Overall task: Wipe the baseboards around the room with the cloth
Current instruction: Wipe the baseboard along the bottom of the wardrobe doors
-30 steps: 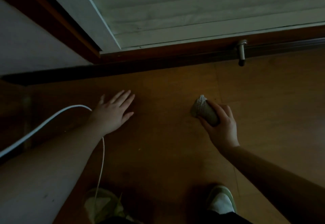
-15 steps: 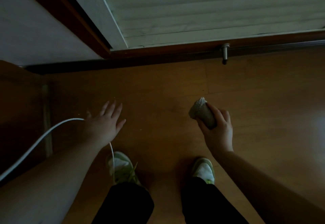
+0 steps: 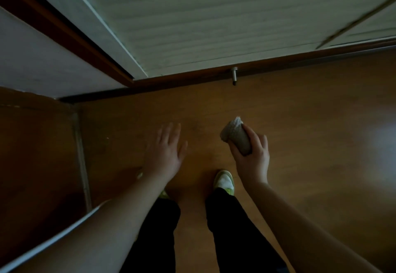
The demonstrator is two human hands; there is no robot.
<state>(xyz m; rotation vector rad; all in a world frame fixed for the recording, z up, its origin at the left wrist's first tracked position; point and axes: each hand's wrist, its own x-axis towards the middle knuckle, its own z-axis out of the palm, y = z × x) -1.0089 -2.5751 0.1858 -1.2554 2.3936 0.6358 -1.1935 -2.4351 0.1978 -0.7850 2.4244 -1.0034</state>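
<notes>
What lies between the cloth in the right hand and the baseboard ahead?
Only bare wooden floor, in the head view, between the cloth and the baseboard; a door stop sticks out there.

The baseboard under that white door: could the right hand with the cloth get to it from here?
Probably yes, after bending down. The right hand grips the cloth above bare floor, and nothing lies between it and the baseboard; only the metal doorstop juts out there.
</notes>
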